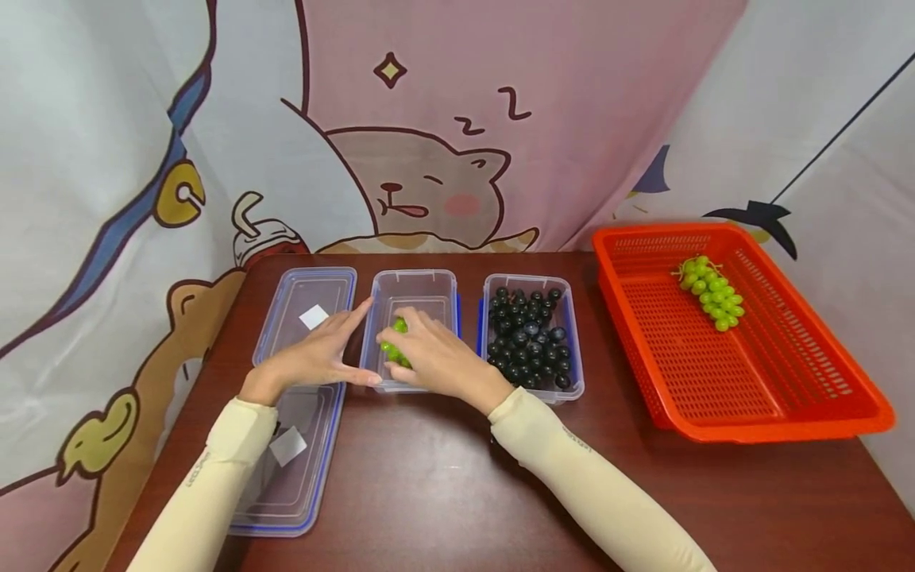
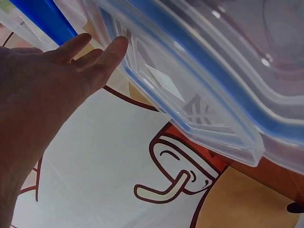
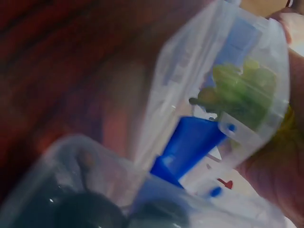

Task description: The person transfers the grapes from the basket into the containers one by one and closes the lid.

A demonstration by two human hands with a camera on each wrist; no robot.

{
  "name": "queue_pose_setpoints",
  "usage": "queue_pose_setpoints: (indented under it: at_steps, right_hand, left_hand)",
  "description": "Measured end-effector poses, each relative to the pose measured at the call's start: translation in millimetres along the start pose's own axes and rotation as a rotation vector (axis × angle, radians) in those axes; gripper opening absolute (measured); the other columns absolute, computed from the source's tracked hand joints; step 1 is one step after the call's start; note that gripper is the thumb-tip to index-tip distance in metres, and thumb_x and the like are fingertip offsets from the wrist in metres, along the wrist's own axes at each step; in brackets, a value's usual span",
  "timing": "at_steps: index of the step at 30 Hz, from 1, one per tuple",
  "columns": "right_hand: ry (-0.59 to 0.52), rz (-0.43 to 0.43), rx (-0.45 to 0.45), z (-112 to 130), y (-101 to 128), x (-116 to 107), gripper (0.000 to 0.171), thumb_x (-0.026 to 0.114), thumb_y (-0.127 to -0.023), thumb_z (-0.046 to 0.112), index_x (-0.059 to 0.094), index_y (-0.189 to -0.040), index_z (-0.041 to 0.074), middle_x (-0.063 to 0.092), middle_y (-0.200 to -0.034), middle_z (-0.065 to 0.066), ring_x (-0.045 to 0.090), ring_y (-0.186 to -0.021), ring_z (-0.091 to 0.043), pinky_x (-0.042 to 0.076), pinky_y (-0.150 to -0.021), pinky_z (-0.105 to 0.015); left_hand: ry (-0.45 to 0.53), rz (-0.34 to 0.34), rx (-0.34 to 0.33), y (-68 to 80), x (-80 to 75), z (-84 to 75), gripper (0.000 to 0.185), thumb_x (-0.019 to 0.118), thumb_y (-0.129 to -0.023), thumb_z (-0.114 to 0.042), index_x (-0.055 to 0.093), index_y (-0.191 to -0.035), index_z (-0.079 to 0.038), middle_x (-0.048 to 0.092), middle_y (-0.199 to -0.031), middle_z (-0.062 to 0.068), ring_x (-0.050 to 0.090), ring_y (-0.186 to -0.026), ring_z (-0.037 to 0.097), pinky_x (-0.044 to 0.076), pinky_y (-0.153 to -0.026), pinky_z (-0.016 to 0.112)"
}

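Near me, lids carry blank white labels; I read no writing. My left hand, fingers straight, steadies the middle box. My right hand curls round green grapes inside it.

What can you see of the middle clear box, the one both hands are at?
The middle box is a clear plastic tub with blue side clips, lid off, upright on the brown table between two lids and a box of dark grapes. It holds green grapes, which the right hand grips inside it. The left hand lies open against its left wall.
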State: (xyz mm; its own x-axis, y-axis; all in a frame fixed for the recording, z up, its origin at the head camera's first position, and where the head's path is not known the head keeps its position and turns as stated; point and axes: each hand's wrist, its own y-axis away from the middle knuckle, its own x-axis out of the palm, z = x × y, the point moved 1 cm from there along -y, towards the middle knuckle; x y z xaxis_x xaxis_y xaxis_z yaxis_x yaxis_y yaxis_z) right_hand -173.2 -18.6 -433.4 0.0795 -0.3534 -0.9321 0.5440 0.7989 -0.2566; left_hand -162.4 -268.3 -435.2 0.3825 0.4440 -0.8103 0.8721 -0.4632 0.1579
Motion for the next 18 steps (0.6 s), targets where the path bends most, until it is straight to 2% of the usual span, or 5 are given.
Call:
queue_pose_setpoints:
  at_steps: [3,6,12,15,18]
  right_hand:
    - [-0.009,0.042,0.031,-2.2,0.8,5.8,0.034,0.066,-0.111,0.037,0.071,-0.137,0.017,0.055,-0.149,-0.022,0.06,-0.118,-0.028,0.055,-0.092,-0.046]
    - [0.009,0.104,0.054,-2.7,1.5,8.8,0.041,0.054,-0.115,0.047,0.07,-0.143,0.02,0.054,-0.15,-0.016,0.06,-0.123,-0.027,0.048,-0.098,-0.048]
    - [0.056,0.239,0.022,1.1,4.2,10.2,0.057,0.031,-0.119,0.053,0.06,-0.157,0.023,0.046,-0.164,-0.009,0.054,-0.14,-0.034,0.044,-0.112,-0.058]
    - [0.05,0.275,-0.008,2.4,6.1,10.4,0.058,0.03,-0.118,0.053,0.054,-0.161,0.023,0.04,-0.17,-0.006,0.048,-0.147,-0.033,0.045,-0.114,-0.06]
    - [0.012,0.284,-0.025,3.0,7.4,11.0,0.064,0.037,-0.115,0.057,0.047,-0.166,0.02,0.039,-0.171,-0.001,0.043,-0.152,-0.028,0.042,-0.118,-0.059]
  left_hand:
    - [0.002,-0.002,0.001,-0.6,0.1,-0.7,0.135,0.09,-0.085,-0.06,0.002,-0.177,-0.016,0.017,-0.175,0.033,0.018,-0.159,0.054,0.022,-0.12,0.077]
    - [0.002,-0.001,-0.004,-0.9,-0.8,-1.6,0.135,0.089,-0.085,-0.061,0.001,-0.177,-0.017,0.016,-0.175,0.033,0.017,-0.159,0.055,0.021,-0.12,0.077]
    - [0.002,-0.001,0.0,-1.5,-1.3,-1.1,0.136,0.089,-0.085,-0.063,0.001,-0.177,-0.014,0.017,-0.174,0.034,0.018,-0.158,0.057,0.02,-0.119,0.079]
    - [-0.004,0.002,-0.004,-1.3,-0.8,-0.5,0.136,0.089,-0.085,-0.063,0.002,-0.177,-0.014,0.017,-0.175,0.033,0.017,-0.158,0.057,0.02,-0.12,0.079]
    - [-0.005,0.005,-0.005,-1.2,-0.4,-0.4,0.136,0.089,-0.085,-0.063,0.002,-0.177,-0.013,0.017,-0.175,0.033,0.016,-0.158,0.058,0.019,-0.12,0.079]
